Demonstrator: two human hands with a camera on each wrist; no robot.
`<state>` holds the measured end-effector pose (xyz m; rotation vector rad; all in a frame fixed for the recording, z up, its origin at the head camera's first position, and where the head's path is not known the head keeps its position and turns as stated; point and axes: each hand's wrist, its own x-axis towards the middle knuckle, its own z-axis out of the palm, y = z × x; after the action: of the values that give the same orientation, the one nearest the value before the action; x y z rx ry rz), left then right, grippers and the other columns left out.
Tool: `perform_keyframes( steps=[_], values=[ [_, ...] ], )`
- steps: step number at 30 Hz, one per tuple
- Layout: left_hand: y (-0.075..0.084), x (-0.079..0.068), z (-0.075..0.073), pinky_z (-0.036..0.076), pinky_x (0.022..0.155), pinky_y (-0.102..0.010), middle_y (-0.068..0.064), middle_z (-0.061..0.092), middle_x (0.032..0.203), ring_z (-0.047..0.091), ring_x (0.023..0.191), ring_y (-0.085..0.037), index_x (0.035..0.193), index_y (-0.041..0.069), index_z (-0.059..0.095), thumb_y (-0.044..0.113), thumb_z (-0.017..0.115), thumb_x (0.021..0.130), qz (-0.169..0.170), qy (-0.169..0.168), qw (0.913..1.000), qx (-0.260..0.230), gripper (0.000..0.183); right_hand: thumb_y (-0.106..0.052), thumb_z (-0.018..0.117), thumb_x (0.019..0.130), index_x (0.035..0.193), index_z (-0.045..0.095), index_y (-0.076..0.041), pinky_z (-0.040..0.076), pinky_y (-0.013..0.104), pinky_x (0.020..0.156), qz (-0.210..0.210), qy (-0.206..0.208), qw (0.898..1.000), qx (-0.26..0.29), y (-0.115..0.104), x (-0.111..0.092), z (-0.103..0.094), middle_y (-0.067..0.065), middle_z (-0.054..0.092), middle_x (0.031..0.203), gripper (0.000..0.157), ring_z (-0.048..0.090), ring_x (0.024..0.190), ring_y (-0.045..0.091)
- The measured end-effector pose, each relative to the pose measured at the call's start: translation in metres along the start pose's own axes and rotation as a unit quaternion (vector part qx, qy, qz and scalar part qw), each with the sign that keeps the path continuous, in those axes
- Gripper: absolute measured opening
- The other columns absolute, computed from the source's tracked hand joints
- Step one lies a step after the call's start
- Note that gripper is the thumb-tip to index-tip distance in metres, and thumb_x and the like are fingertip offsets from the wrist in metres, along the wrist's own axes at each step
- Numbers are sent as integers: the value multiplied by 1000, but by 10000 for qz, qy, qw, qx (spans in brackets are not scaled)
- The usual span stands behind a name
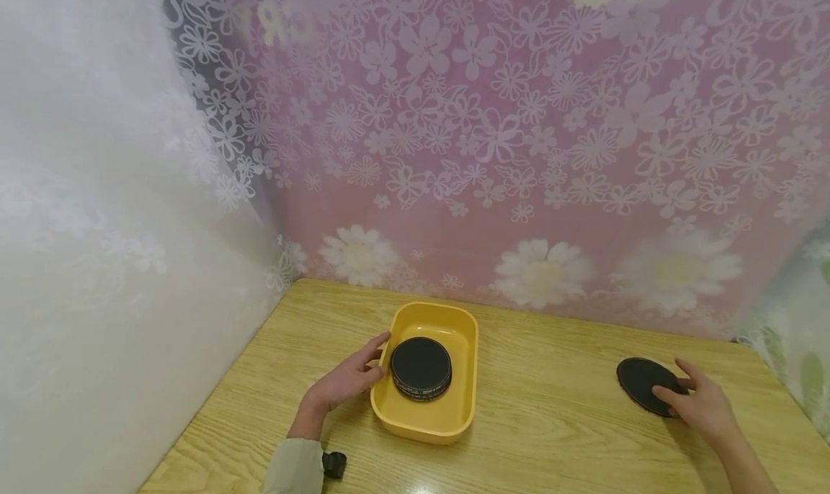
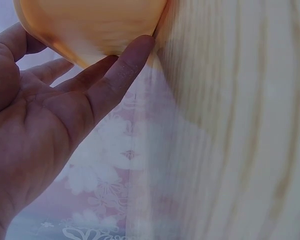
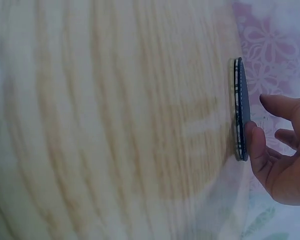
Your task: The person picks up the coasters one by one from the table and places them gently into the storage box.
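Note:
A yellow rectangular tray (image 1: 468, 379) with rounded corners lies on the table. Inside it is a short stack of round black coasters (image 1: 421, 364). At the tray's left wall is my left hand (image 1: 346, 379), its fingers extended along the rim and outer side. The left wrist view shows the fingertips (image 2: 140, 47) against the yellow wall. Far to the right, a thin round black coaster (image 1: 645, 384) with a stitched-looking edge lies flat on the wood. Over its right edge my right hand (image 1: 703, 407) has its thumb overlapping the top and the other fingers spread apart beyond the edge.
The wooden table (image 1: 545, 407) ends against a pink floral curtain (image 1: 519, 155) at the back. A white sheet (image 1: 130, 227) hangs along the left side. Beside the left cuff there is a small black object (image 1: 334, 465).

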<state>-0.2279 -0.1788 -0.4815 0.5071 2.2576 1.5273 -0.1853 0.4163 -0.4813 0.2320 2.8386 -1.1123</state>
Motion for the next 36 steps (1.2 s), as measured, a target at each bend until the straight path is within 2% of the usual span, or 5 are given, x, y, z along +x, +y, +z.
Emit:
perform_keyframes(
  steps=[9,17,25,29,36],
  values=[
    [0,-1,0,48,94,-47,-23,35,152,45,133,-37,161,19,18,19,48,104,4,4,10000,79,64,-44,59,98,150,1,16,50,35,60,190,-215,9989,-360,1,5,0,51,23,139,99,68,71,20],
    [1,0,1,49,87,-42,-24,33,152,48,129,-37,161,18,17,18,48,104,31,-29,10000,11,65,-48,64,94,148,-1,19,54,48,71,333,-393,9968,-609,7,13,1,55,20,135,108,69,81,36],
    [-1,1,1,49,88,-43,-25,30,155,42,135,-40,161,18,16,19,48,105,62,-53,10000,38,65,-46,68,91,147,-3,21,54,38,61,414,-444,9967,-542,11,16,4,56,21,134,112,69,68,26],
    [-1,0,0,49,90,-44,-25,30,155,41,136,-40,161,17,16,19,48,105,62,-42,10000,56,65,-48,68,90,145,-2,22,55,42,66,422,-521,9950,-744,9,17,2,56,21,134,113,68,84,41],
    [0,0,-1,49,91,-45,-25,32,154,43,134,-40,161,17,16,19,48,105,71,-46,9999,77,65,-52,66,90,142,2,27,48,60,81,316,-681,9900,-1198,4,18,-1,57,23,132,114,47,108,65]
  ],
)
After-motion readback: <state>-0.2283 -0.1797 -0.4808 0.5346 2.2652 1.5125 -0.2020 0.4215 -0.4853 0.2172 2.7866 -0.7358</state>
